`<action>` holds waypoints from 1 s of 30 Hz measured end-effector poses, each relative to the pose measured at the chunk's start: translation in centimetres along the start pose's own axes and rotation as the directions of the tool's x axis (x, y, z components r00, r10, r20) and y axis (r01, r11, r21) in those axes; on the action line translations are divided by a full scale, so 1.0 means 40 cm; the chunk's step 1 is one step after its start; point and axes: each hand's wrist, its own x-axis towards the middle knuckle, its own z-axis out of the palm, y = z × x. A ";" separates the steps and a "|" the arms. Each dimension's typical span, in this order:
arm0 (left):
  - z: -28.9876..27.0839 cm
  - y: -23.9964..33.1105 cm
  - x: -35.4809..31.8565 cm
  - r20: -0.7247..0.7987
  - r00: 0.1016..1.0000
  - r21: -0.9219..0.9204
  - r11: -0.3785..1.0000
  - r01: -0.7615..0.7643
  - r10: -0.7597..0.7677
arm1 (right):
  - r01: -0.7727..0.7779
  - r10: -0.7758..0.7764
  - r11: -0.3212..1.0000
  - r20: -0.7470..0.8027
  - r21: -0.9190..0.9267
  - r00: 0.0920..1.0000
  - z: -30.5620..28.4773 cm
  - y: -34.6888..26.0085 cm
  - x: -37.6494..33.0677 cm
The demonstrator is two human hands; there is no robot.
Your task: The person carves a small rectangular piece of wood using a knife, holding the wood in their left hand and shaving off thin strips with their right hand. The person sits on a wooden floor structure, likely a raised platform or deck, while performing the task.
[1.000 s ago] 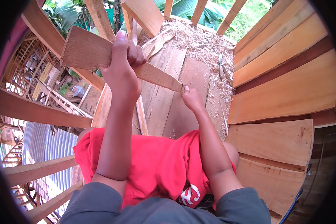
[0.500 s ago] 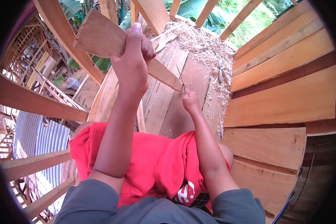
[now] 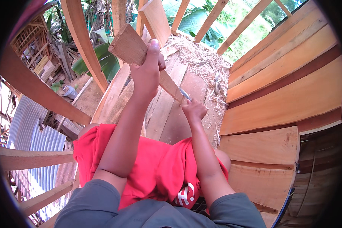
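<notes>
My left hand [image 3: 146, 74] is closed around a wooden board [image 3: 128, 46], its thumb lying along the top. The board slants down to the right, its wide sawn end up and its lower end close to my right hand [image 3: 195, 110]. That hand is closed on a knife [image 3: 184, 94], whose handle is hidden in the fingers. The pale blade lies right at the board's lower end; I cannot tell if it is touching. Red cloth [image 3: 152, 171] covers my lap.
Wood shavings [image 3: 201, 57] are strewn over the plank floor [image 3: 165, 110]. A small greyish object [image 3: 217, 83] lies among them near the right plank wall [image 3: 285, 91]. Upright wooden posts [image 3: 83, 41] stand at the left, with corrugated metal sheets [image 3: 38, 129] beyond and below.
The blade has turned from a thin dark edge to its pale flat side. My right hand has rolled and sits slightly lower; the view has shifted, with the board still held in my left hand.
</notes>
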 end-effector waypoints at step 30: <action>-0.034 0.019 -0.040 0.448 0.883 -0.040 0.983 0.177 -0.141 | -0.208 0.017 0.709 0.278 0.674 0.960 0.186 0.183 0.090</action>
